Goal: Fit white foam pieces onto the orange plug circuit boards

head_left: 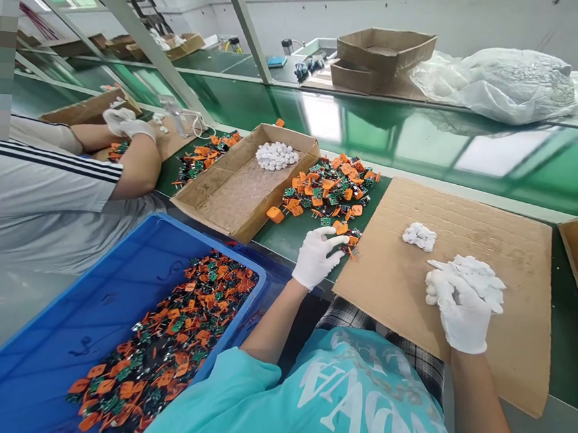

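Observation:
My left hand, in a white glove, reaches into the near edge of a pile of small orange-and-green circuit parts on the green table; its fingers touch a part but whether it grips one is unclear. My right hand, also gloved, rests on a flat cardboard sheet with its fingers around a lump of white putty-like material. A smaller white lump lies on the cardboard a little to the left.
A shallow cardboard tray holds a heap of white pellets. A blue bin at lower left holds several of the same orange parts. A co-worker's gloved hands work at left. Boxes and plastic bags sit beyond the conveyor.

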Motion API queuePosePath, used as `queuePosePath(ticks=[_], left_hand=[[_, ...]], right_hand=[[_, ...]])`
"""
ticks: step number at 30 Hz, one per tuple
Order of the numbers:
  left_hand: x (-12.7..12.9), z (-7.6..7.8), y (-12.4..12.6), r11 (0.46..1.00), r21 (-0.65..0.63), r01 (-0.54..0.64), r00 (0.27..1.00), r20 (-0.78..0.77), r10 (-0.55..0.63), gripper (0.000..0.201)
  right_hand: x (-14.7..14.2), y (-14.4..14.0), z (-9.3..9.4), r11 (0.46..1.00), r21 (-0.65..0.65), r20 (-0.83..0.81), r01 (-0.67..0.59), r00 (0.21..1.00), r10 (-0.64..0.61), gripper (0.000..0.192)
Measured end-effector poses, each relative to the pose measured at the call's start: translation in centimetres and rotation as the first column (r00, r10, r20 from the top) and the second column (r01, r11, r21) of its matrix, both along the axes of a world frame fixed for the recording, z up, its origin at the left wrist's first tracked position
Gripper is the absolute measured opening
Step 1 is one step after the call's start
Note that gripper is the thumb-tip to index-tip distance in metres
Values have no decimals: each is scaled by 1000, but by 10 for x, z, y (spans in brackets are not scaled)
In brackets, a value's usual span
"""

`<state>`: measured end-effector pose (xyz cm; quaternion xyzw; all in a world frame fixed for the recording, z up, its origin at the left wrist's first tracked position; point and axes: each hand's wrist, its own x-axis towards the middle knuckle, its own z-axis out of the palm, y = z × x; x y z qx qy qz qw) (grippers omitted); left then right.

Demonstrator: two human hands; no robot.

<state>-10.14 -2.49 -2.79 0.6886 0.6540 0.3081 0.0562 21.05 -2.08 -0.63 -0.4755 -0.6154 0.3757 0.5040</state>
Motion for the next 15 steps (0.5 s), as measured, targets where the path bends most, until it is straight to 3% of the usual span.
queuePosePath(ticks=[2,8,15], left_hand=[[0,-4,2,1000,5,15,998,60,-15,34],[-4,-7,0,996,-59,67,994,88,-62,45],[10,-8,-11,975,29,219,927,304,-218,38]], right_hand=[[0,0,-3,1000,-6,-23,-27,999,27,15],[-3,-1,-4,996,-81,-33,27,999,-30,28],[0,-3,-7,996,-71,90,-47,995,53,28]])
